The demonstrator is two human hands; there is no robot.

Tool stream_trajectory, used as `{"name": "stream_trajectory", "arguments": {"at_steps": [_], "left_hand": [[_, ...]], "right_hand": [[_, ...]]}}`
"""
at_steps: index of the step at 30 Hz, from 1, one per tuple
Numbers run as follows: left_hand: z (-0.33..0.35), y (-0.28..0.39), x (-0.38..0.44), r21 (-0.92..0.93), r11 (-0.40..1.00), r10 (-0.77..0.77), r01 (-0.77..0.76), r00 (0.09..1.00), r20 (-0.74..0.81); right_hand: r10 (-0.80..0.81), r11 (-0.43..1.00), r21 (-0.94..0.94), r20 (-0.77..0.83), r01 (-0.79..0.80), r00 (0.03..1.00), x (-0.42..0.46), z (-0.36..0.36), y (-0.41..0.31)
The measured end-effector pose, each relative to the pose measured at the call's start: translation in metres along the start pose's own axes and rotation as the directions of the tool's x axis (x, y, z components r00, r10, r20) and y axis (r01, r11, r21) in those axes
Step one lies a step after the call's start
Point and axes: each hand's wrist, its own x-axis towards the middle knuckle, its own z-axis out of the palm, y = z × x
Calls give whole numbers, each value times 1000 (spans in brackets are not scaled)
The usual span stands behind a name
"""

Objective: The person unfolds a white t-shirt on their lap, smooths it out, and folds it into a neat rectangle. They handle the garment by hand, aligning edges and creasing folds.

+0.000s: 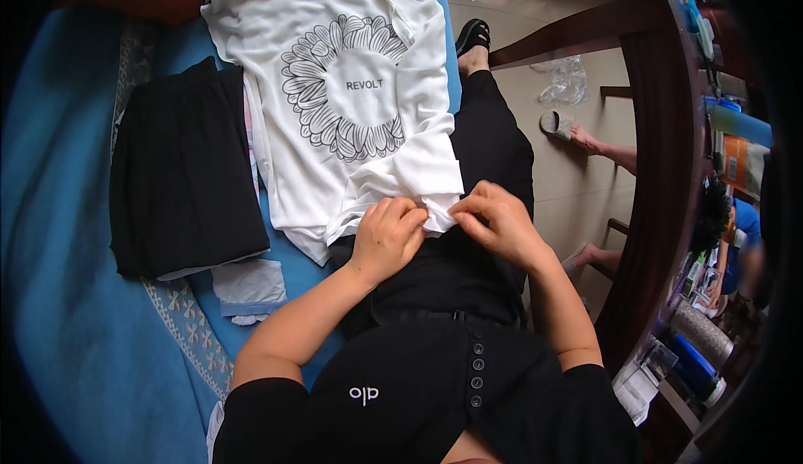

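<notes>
A white T-shirt with a printed black flower and a word in its middle lies front side up, partly on the blue bedding and partly over my lap. Its right side is folded inward over part of the print. At the near hem, my left hand pinches the bunched cloth between thumb and fingers. Just to the right, my right hand grips the edge of the same cloth with thumb and forefinger. Folded black clothing lies left of the shirt, with a white folded cloth by its near edge.
Blue bedding with a patterned band spreads to the left. On the right, a dark wooden table holds bottles and other items. Another person in blue sits beyond it, slippered feet on the tiled floor. A clear plastic bag lies there.
</notes>
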Motion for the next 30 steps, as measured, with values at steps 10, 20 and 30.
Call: {"name": "stream_trajectory", "arguments": {"at_steps": [10,20,30], "left_hand": [[-8,35,5,-418,868,286,-267,958,-16],[-38,-49,105,-496,831,-328,252,942,-72],[-28,-137,270,-760,382,-631,526,749,201]], "right_hand": [[-362,913,-153,119,378,924,10,20,0],[-172,980,-112,-69,164,983,1,26,-11],[-268,946,-225,-132,235,954,9,21,-2]]}}
